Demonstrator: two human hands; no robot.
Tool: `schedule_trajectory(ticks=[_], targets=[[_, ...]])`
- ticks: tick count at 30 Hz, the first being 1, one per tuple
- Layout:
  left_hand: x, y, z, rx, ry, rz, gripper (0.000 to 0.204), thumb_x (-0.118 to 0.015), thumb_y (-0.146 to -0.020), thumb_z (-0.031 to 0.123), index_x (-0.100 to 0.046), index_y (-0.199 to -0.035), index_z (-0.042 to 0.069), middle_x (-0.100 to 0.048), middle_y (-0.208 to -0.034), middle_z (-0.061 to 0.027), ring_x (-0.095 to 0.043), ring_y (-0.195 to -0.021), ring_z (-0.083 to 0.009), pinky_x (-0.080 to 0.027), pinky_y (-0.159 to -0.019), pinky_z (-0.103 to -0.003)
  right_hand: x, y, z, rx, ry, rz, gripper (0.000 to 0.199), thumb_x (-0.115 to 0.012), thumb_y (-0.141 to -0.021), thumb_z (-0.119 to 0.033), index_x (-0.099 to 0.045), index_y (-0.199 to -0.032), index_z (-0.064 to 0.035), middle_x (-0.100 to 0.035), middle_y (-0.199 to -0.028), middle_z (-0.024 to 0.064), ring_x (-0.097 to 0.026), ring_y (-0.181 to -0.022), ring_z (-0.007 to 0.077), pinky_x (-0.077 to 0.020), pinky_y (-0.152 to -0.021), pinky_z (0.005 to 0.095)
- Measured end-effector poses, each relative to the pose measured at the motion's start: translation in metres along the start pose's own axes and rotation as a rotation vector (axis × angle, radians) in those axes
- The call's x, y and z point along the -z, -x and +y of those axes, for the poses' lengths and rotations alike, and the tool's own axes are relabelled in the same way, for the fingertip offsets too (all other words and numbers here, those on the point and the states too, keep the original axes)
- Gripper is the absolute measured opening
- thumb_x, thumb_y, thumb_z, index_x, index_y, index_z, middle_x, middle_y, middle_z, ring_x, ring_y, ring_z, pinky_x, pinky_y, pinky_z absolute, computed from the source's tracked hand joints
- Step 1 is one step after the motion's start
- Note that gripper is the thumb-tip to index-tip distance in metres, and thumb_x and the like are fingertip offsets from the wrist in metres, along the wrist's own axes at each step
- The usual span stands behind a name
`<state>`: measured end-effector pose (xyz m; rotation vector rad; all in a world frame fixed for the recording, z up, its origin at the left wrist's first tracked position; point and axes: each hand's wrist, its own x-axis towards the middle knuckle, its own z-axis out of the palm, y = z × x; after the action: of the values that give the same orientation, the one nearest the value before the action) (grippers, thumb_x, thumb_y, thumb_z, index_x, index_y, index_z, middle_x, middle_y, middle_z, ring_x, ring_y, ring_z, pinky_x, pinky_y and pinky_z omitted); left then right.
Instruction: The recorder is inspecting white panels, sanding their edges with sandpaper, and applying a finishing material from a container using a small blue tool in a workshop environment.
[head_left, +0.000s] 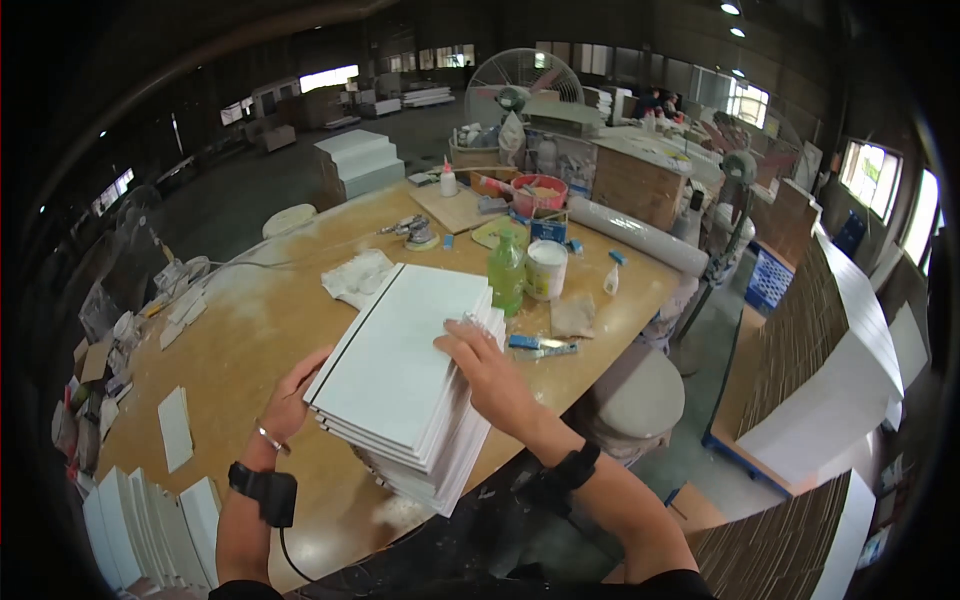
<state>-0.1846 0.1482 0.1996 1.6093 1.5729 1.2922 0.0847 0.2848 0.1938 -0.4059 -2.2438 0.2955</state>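
Observation:
A stack of white rectangular panels (395, 340) stands at the near edge of the table, its layers slightly out of line. The uppermost panel has a dark line along its left side. My left hand (290, 395) holds the stack's left edge, its fingertips partly hidden by the panel. At the right edge, my right hand (487, 375) is closed over the top panel, with thumb and fingers bent onto its surface. Beyond the stack lies a crumpled white cloth (358, 277). A green bottle (507, 275) and a white tub (546, 270) stand just past the right hand.
On the wooden table (240, 350) are a sander (415, 232), a red bowl (540, 193) and a blue-handled scraper (545, 346). A round stool (640, 395) stands at the right. More panels (150, 530) lean at the lower left; tall board stacks (800, 350) fill the right.

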Motion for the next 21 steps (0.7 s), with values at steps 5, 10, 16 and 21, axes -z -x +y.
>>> schedule_trajectory(ticks=[5,10,16,21], targets=[[-0.018,0.037,-0.015,-0.07,0.616,0.17,0.05,-0.023,-0.095,0.036,-0.038,-0.127,0.0,-0.045,-0.127,-0.0109,-0.041,-0.116,-0.0192,-0.029,-0.099,-0.033,0.002,-0.009,0.009,0.04,-0.07,-0.043,0.044,-0.045,-0.071,0.006,-0.048,-0.112,-0.0082,-0.044,-0.122,0.0159,-0.039,-0.116,0.0344,-0.0294,-0.098,0.0434],[-0.069,0.046,-0.044,0.03,0.512,0.565,0.058,-0.017,-0.094,0.043,-0.037,-0.127,0.0,-0.045,-0.125,-0.0109,-0.041,-0.115,-0.0186,-0.029,-0.099,-0.033,0.008,-0.009,0.041,-0.09,-0.474,0.125,0.041,-0.046,-0.071,0.002,-0.051,-0.111,-0.0062,-0.046,-0.122,0.0179,-0.04,-0.116,0.0323,-0.0296,-0.098,0.0386],[-0.094,0.024,-0.025,-0.184,0.464,0.791,0.06,-0.016,-0.094,0.044,-0.039,-0.123,-0.003,-0.047,-0.121,-0.0136,-0.043,-0.112,-0.0214,-0.031,-0.096,-0.034,-0.003,-0.05,0.124,-0.648,-1.051,0.304,0.057,-0.032,-0.091,-0.042,-0.028,-0.133,-0.0037,-0.038,-0.131,0.0165,-0.03,-0.124,0.0248,-0.0253,-0.101,0.0347],[-0.1,0.017,-0.029,-0.105,0.34,0.867,0.065,-0.017,-0.093,0.047,-0.049,-0.112,-0.006,-0.054,-0.109,-0.0141,-0.05,-0.102,-0.0208,-0.037,-0.09,-0.033,-0.036,-0.035,0.161,-0.693,-1.019,-0.004,0.059,-0.028,-0.091,-0.05,-0.047,-0.114,0.0013,-0.051,-0.107,0.0096,-0.045,-0.099,0.0158,-0.0346,-0.087,0.0279]])
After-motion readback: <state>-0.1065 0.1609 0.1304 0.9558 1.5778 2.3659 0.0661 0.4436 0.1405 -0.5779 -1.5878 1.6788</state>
